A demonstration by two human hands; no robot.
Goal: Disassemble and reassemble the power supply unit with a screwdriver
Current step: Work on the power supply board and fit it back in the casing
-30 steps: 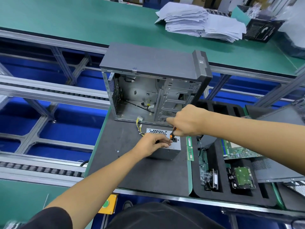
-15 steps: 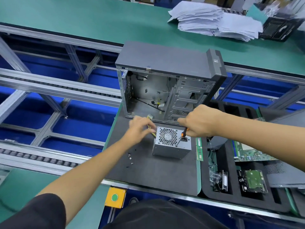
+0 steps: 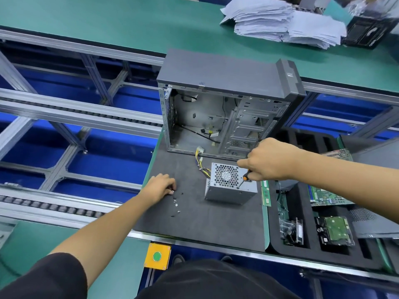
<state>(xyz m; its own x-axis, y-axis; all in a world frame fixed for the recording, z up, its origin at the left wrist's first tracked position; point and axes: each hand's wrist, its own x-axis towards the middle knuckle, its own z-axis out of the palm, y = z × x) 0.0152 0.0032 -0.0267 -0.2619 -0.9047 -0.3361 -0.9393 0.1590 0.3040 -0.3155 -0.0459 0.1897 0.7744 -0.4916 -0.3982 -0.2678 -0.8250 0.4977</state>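
My right hand (image 3: 266,161) is gripping the screwdriver (image 3: 243,180), its tip touching the fan face of the power supply unit (image 3: 230,186), which is sitting on the grey mat (image 3: 194,223) just in front of the open computer case (image 3: 224,108). My left hand (image 3: 158,187) is curling over the loose screws (image 3: 176,202) left of it, pinching one, near the mat's left edge, with bare mat lying toward me.

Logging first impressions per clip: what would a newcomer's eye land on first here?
The open computer case standing at the back of the dark mat, gutted. In front of it the power supply unit, with the right hand holding a screwdriver to it, while the left hand reaches loose screws.
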